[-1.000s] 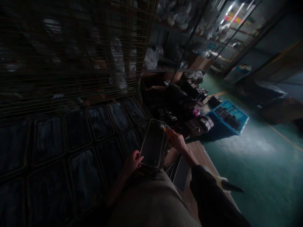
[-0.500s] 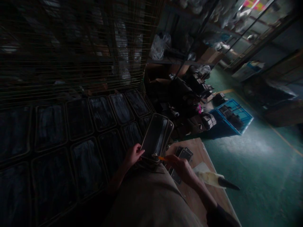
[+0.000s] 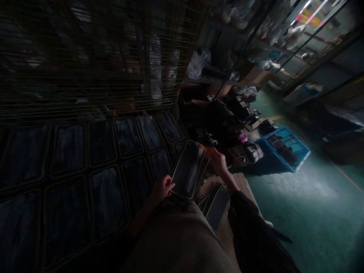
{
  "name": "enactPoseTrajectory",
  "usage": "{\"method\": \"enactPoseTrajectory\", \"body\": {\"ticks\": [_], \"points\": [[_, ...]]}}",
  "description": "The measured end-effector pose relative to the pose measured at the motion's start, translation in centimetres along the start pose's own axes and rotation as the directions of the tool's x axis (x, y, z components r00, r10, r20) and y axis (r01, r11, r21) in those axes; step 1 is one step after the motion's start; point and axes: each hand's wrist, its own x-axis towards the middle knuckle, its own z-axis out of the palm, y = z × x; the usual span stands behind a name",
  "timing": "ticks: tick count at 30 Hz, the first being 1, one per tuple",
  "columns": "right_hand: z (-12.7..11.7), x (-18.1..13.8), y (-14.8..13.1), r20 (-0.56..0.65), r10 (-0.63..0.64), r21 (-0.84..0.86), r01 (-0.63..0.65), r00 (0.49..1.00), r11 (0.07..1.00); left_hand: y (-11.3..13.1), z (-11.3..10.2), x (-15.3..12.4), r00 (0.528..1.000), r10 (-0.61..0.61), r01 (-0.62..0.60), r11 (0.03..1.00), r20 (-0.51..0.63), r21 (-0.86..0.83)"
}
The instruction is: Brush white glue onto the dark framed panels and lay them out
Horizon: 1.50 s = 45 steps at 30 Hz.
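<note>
My left hand (image 3: 162, 188) grips the lower edge of a stack of dark rounded rectangular panels (image 3: 188, 169), tilted up in front of me. My right hand (image 3: 219, 162) is at the stack's top right corner, holding a small orange-tipped tool (image 3: 203, 148) against the top panel's edge. Streaks of light coating show on the top panel. More of the same panels (image 3: 217, 204) lie on the wooden bench (image 3: 241, 182) below my right arm.
Rows of dark panels (image 3: 96, 163) lie on a wire rack to the left, under stacked wire shelves (image 3: 93, 57). A blue crate (image 3: 284, 148) and cluttered boxes (image 3: 227, 113) sit on the green floor to the right. The scene is very dim.
My right hand rose from the stack's lower edge to its top right corner with the orange tool. My left hand kept hold of the stack. The view shifted slightly.
</note>
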Motion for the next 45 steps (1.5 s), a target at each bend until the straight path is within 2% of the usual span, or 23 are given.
{"method": "enactPoseTrajectory", "body": {"ticks": [4,8,12,15,18,21,26,32,36,41,45], "points": [[0.9,0.1,-0.6,0.074,-0.055,-0.065,0.060,0.996,0.996,-0.4,0.0,0.2,1.000,0.012,-0.012,1.000,0.006,-0.010],[0.8,-1.2,-1.5,0.214,-0.091,0.050,0.083,0.973,0.995,-1.0,0.0,0.3,0.999,0.045,-0.045,0.999,0.000,-0.019],[0.7,0.0,-2.0,0.145,-0.034,0.100,0.019,0.989,0.995,-0.7,0.0,0.2,0.998,0.059,-0.059,0.998,-0.008,-0.010],[1.5,2.0,-1.7,0.097,-0.034,-0.002,0.034,0.995,0.999,-0.3,-0.1,0.1,0.999,0.034,-0.034,0.999,-0.005,0.008],[2.4,2.5,-1.6,0.108,-0.083,-0.075,0.091,0.991,0.993,-0.2,-0.1,0.1,1.000,0.019,-0.019,1.000,-0.001,0.012],[3.0,0.8,-2.1,0.177,-0.112,-0.055,0.124,0.978,0.991,-0.3,-0.1,0.2,1.000,0.018,-0.018,1.000,-0.014,0.009],[3.1,-4.4,-3.9,0.322,-0.104,0.048,0.094,0.941,0.994,-0.2,-0.1,0.0,1.000,-0.002,0.002,1.000,-0.020,-0.015],[2.9,-10.0,-5.8,0.392,-0.027,0.202,-0.058,0.919,0.978,-0.3,-0.6,-0.1,1.000,-0.004,0.004,0.999,0.006,-0.051],[2.5,-12.6,-6.1,0.423,0.021,0.328,-0.174,0.906,0.928,-0.6,-0.9,0.0,0.999,0.028,-0.026,0.992,0.016,-0.127],[2.1,-13.3,-5.6,0.470,0.063,0.451,-0.301,0.880,0.840,-0.8,-0.7,-0.1,0.997,0.047,-0.053,0.994,-0.057,-0.097],[1.9,-11.3,-3.7,0.372,0.117,0.382,-0.267,0.921,0.885,-0.7,-0.6,-0.2,0.998,0.053,-0.054,0.998,-0.045,-0.027]]}}
